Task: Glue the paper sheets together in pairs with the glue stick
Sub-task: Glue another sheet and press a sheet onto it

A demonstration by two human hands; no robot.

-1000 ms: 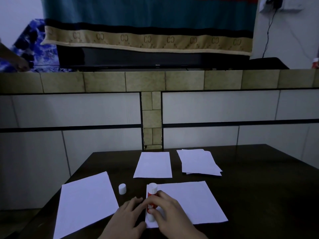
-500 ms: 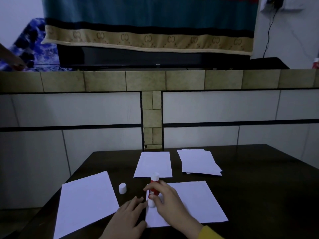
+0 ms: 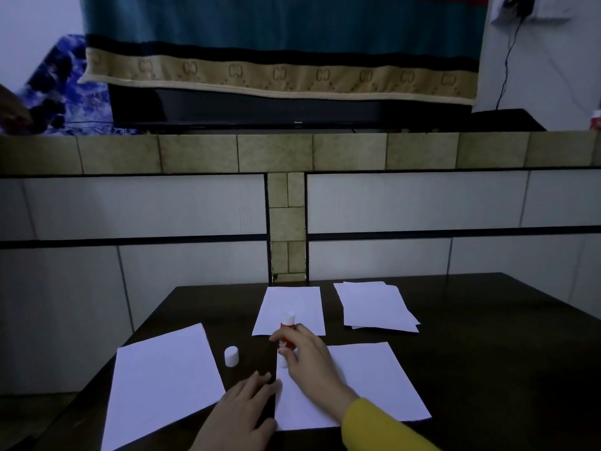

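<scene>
My right hand (image 3: 309, 356) grips a red and white glue stick (image 3: 287, 333), its lower end touching the far left corner of the white sheet (image 3: 364, 385) in front of me. My left hand (image 3: 242, 415) lies flat with straight fingers on that sheet's left edge. The glue stick's white cap (image 3: 231, 356) stands on the dark table (image 3: 487, 353) just left of the sheet. Another white sheet (image 3: 162, 385) lies at the left. A single sheet (image 3: 289, 304) lies further back, and a small stack of sheets (image 3: 374, 307) lies at the back right.
The table's far edge meets a tiled wall (image 3: 390, 206) with a ledge above it. A black television (image 3: 276, 109) under a hanging blanket (image 3: 276, 43) stands on the ledge. Another person's hand (image 3: 9, 109) shows at the far left.
My right hand has slid the glue stick away from me along the sheet's left edge, from near its front to the far corner. My left hand has stayed on the sheet's edge.
</scene>
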